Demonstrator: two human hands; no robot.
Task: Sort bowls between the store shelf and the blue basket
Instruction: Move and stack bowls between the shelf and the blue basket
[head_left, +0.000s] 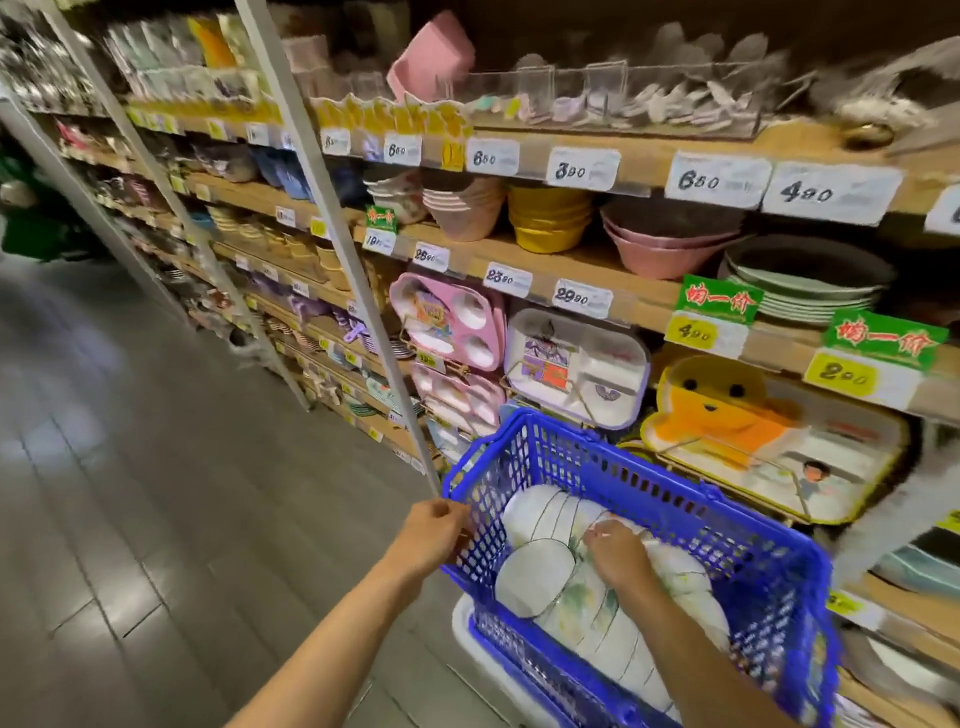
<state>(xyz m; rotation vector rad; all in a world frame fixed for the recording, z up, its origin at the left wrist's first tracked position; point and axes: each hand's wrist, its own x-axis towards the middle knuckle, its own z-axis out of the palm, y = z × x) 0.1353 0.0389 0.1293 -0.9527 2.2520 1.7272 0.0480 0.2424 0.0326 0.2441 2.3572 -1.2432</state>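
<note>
While my left hand gripped the rim of the blue plastic lattice basket, my nearer right hand pinched one of the round white leaf-printed bowls inside, stacked sideways from ten to four o'clock; wooden shelf at twelve.

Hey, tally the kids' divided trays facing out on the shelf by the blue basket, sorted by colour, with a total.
pink trays: 2
white tray, purple rim: 1
orange tray, bear-shaped: 1
Total: 4 facing out; any stacked behind them cannot be counted.
</note>
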